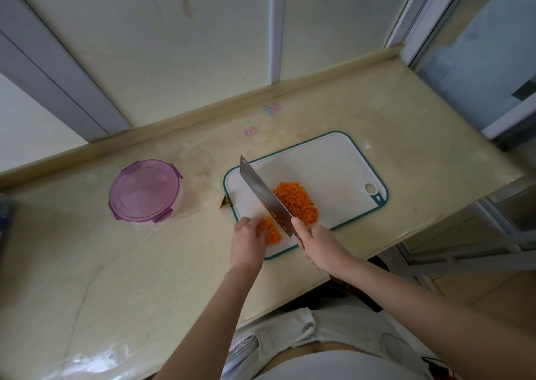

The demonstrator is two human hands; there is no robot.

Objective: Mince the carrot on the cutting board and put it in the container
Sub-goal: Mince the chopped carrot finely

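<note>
A white cutting board [333, 164] with a teal rim lies on the counter. A heap of minced carrot [295, 201] sits in its middle. A smaller bunch of carrot strips [272, 231] lies near the board's front edge, and my left hand [246, 243] presses its fingertips on it. My right hand [316, 243] grips the handle of a cleaver [262, 195], whose blade stands on the board between the two carrot piles. The round clear container [145, 191] stands left of the board with its purple lid clipped on.
A carrot end scrap [225, 202] lies on the beige counter [116, 278] just left of the board. Walls and window frames close the back and right sides. The counter's front edge runs close to my body.
</note>
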